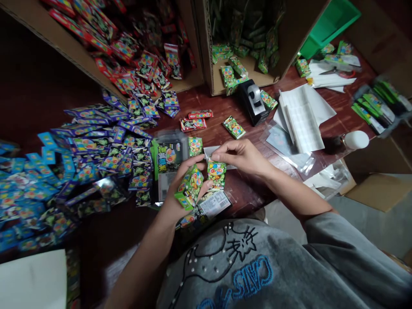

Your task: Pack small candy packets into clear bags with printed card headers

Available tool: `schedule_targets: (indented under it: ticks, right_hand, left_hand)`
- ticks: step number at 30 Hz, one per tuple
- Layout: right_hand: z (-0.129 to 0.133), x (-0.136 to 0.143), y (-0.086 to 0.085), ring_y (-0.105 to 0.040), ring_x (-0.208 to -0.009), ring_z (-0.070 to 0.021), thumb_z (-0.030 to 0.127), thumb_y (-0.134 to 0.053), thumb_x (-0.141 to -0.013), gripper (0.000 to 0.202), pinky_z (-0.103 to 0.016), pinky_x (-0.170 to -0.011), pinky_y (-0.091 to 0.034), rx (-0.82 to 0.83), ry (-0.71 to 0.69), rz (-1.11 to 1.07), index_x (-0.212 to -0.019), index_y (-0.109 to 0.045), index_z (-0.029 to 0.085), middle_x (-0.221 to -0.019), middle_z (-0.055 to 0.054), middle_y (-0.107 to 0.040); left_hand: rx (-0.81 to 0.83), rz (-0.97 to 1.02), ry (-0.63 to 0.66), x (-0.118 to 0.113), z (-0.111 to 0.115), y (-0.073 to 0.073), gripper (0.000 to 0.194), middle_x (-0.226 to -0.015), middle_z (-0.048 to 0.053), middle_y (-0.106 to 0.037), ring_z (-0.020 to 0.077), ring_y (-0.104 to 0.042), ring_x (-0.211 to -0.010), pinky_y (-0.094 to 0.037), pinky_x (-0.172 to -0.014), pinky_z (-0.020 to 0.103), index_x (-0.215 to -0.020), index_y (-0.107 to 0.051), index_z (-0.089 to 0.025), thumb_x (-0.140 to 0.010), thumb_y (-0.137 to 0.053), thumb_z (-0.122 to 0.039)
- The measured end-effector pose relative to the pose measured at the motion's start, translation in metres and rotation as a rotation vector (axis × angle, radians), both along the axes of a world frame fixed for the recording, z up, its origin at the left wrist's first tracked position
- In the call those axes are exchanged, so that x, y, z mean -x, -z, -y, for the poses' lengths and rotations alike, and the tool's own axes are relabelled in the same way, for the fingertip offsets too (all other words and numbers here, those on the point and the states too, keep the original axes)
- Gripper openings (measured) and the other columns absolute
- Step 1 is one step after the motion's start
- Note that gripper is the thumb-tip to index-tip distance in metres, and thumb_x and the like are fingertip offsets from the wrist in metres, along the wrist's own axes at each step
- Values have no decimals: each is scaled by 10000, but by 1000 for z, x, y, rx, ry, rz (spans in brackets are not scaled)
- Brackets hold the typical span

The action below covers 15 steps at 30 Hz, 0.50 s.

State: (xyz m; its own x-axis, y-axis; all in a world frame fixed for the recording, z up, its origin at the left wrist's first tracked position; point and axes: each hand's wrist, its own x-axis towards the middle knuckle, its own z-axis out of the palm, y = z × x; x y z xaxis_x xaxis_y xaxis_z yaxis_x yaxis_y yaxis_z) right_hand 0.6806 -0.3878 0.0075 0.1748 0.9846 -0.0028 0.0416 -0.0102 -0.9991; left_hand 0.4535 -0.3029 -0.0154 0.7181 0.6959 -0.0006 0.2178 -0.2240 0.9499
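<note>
My left hand (180, 184) is wrapped round a small green box (189, 185) in its palm. Its fingertips and thumb also reach a second green box (216, 175), which stands upright with its top toward my right hand (240, 158). The fingers of my right hand are pinched at a small whitish piece (208, 157) on that box's top edge. Just behind the fingers of my left hand lies another green box (195, 146). A clear pack with a green and black card (170, 156) rests left of my hands, and a second pack with a white label (215, 204) lies below them.
Cardboard boxes of red packets (144, 64) and green boxes (237, 64) stand behind. Purple packets (109, 128) and blue packets (25, 184) are heaped left. A tape dispenser (254, 103), white sheets (302, 118) and a white-capped bottle (355, 140) are right.
</note>
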Motion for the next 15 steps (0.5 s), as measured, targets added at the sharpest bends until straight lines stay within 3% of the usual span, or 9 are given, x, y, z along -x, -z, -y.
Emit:
schedule_targets:
  ticks: [3, 5, 7, 9, 11, 13, 15]
  right_hand:
    - [15, -3, -2, -733, -1076, -212, 638, -716, -1000, 466, -406, -1006, -603, -144, -82, 256, -1151, -811, 207, -1156, -85, -793]
    - [28, -8, -2, -659, -1300, -304, 712, -793, -899, 746, -512, -1111, -572, -201, -120, 461, -1426, -680, 197, -1408, -155, -692]
    - [43, -15, -1, -581, -1387, -393, 748, -846, -817, 991, -615, -1128, -552, -164, -98, 666, -1553, -536, 160, -1508, -222, -593]
    - [58, -24, 1, -580, -1346, -423, 719, -818, -861, 950, -657, -1096, -557, -79, -33, 811, -1548, -504, 144, -1466, -246, -581]
    - [74, -35, 3, -586, -1320, -424, 723, -801, -875, 949, -661, -1097, -554, -18, 1, 857, -1559, -472, 152, -1436, -244, -574]
    - [89, -43, 6, -564, -1359, -438, 804, -831, -788, 1129, -662, -1135, -533, 24, 17, 834, -1616, -395, 172, -1474, -245, -541]
    - [102, -50, 11, -577, -1351, -432, 834, -834, -758, 1178, -645, -1135, -539, 73, 91, 815, -1634, -373, 195, -1473, -234, -547]
  left_hand:
    - [302, 47, -18, -6, 2, -7, 625, -1198, 62, -740, 253, -762, -1020, -705, -798, 398, -1385, -642, -306, -824, -905, -384]
    - [573, 82, -46, -17, 4, -13, 641, -1206, 63, -728, 251, -770, -980, -706, -666, 349, -1372, -632, -313, -803, -915, -393]
    - [747, 91, -51, -34, 6, -18, 668, -1210, 68, -725, 239, -777, -939, -701, -623, 319, -1366, -626, -300, -774, -925, -382]
    - [774, 79, -5, -55, 9, -19, 666, -1224, 77, -722, 223, -780, -908, -702, -624, 310, -1361, -621, -279, -769, -919, -352]
    - [702, 69, 73, -79, 13, -14, 622, -1251, 90, -711, 220, -780, -892, -707, -622, 332, -1353, -609, -261, -797, -883, -303]
    - [600, 62, 151, -103, 20, -5, 581, -1258, 110, -706, 238, -779, -899, -701, -592, 350, -1341, -595, -241, -815, -841, -245]
    - [486, 63, 205, -125, 28, 6, 549, -1239, 126, -716, 268, -778, -957, -700, -611, 367, -1335, -585, -220, -831, -804, -212]
